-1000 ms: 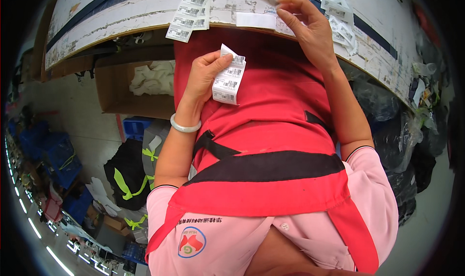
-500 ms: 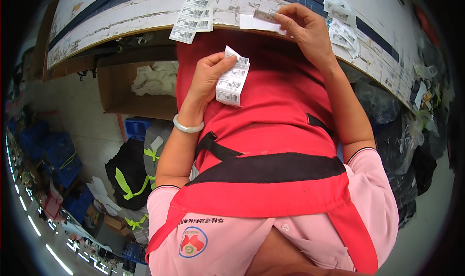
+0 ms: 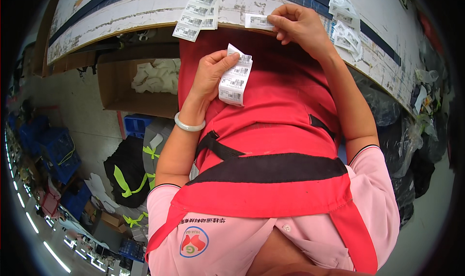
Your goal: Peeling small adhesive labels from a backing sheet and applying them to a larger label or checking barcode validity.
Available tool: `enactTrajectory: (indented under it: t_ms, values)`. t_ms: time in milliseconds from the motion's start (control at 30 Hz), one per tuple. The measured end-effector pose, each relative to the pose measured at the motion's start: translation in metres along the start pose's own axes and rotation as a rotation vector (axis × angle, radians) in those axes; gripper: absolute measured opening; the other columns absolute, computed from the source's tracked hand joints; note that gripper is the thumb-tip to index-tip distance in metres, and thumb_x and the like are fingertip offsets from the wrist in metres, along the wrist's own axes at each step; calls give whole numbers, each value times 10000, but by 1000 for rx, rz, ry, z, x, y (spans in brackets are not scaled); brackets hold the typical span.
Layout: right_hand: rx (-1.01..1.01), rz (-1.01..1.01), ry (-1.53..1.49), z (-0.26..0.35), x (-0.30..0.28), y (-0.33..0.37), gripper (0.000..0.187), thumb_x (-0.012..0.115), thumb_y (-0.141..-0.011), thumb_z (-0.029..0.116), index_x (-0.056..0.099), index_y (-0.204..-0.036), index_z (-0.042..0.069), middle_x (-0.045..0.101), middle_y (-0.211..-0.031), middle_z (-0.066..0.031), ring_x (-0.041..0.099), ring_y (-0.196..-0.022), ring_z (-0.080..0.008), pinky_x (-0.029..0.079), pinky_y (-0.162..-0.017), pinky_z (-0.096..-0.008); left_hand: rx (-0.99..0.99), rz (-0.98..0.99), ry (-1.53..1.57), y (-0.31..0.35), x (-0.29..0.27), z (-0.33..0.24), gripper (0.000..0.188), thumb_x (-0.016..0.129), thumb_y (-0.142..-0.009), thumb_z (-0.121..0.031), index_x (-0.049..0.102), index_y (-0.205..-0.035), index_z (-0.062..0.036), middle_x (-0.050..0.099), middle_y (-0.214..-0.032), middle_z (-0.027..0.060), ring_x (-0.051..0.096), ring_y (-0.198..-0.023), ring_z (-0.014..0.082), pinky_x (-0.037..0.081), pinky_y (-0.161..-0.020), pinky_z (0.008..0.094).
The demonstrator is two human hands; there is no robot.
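Observation:
My left hand [image 3: 213,71] is closed on a short strip of white barcode labels [image 3: 233,84], pinched at its top end under the thumb. The strip hangs in front of my red apron, its lower end curling. At the table's near edge my right hand [image 3: 301,29] has its thumb and forefinger pinched at the right end of a single barcode label [image 3: 256,21]. That label lies flat over a small white slip, which it mostly hides. The other fingers of this hand are curled beneath.
Long strips of labels [image 3: 197,12] overhang the worn white table [image 3: 131,21] left of centre. More loose labels [image 3: 345,36] lie to the right of my right hand. Below the table stands a cardboard box [image 3: 114,89] with white cloth; clear plastic bags [image 3: 395,145] are at right.
My right hand has lowered the barcode label from a tilted position onto the white slip, and its printed face now shows flat. My left hand keeps the strip almost in place.

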State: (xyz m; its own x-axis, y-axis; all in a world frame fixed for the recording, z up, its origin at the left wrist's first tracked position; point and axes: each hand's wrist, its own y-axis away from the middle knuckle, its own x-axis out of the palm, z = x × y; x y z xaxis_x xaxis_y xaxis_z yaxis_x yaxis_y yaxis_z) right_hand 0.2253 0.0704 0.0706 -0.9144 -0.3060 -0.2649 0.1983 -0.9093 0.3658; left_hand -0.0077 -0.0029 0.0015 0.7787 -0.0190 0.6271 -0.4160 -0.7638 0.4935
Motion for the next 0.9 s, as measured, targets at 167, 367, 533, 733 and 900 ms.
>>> enactTrajectory:
  t_ms: [167, 367, 533, 733, 900]
  values:
    - [9, 4, 26, -5, -1, -5, 222, 633, -896, 223, 634, -976, 15, 603, -742, 2, 560, -607, -42, 494, -540, -184, -7, -8, 6, 0, -1, 1, 159, 663, -873, -124, 657, -944, 18, 672, -832, 64, 639, -699, 103, 522, -615, 221]
    - [27, 9, 20, -2, -1, -6, 217, 635, -895, 231, 631, -949, 20, 604, -741, -1, 560, -603, -44, 494, -540, -185, -6, -23, -3, -2, -1, 1, 163, 664, -873, -130, 656, -938, 19, 672, -828, 66, 638, -698, 103, 521, -615, 218]
    - [37, 25, -10, -4, -4, -8, 237, 636, -882, 217, 631, -945, -11, 621, -750, -37, 589, -628, -74, 517, -561, -206, -5, -20, -3, -2, 0, 0, 163, 660, -876, -131, 653, -939, 19, 673, -830, 67, 641, -698, 105, 522, -619, 218]
    - [36, 25, -13, -9, -4, -10, 219, 644, -888, 227, 624, -935, 14, 602, -738, -11, 553, -585, -46, 487, -529, -184, -3, -17, -12, -2, 0, 0, 166, 657, -879, -133, 651, -944, 19, 675, -834, 69, 643, -700, 105, 523, -620, 220]
    - [67, 15, -5, -6, -3, -11, 222, 649, -883, 228, 622, -930, 12, 600, -731, -9, 548, -575, -45, 478, -515, -180, -9, -14, -9, -2, 0, -1, 165, 654, -881, -130, 650, -947, 22, 677, -839, 72, 645, -697, 107, 525, -612, 219]
